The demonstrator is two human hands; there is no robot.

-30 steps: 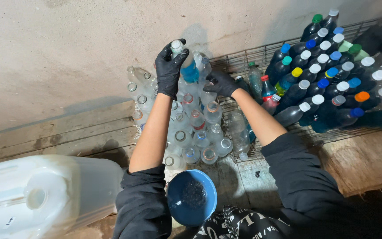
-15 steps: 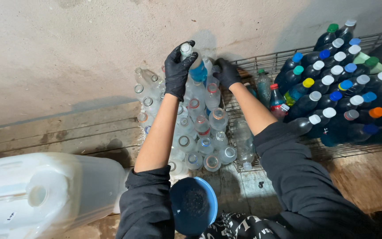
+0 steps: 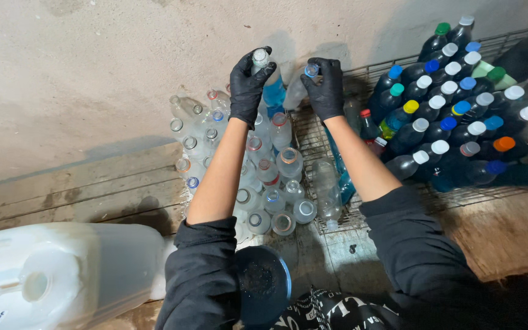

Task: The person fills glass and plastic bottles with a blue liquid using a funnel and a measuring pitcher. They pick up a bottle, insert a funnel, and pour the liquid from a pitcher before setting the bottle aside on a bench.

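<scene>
Both hands point(image 3: 249, 85) point(image 3: 325, 85) grip clear bottles point(image 3: 263, 67) (blue-labelled), dark capped bottles point(image 3: 453, 116) rt.

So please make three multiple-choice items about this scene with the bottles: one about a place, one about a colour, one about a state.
1. Where does the white jerrycan lie?
A. lower left
B. on the wire rack
C. against the wall, upper right

2. What colour are the gloves on both hands?
A. blue
B. black
C. white

3. What is the left hand doing?
A. resting flat on the planks
B. gripping a clear bottle by its neck
C. hanging empty in the air

Answers:
1 A, it fills the lower left corner.
2 B, left hand and right hand both wear black gloves.
3 B, its fingers close round the bottle top.
</scene>
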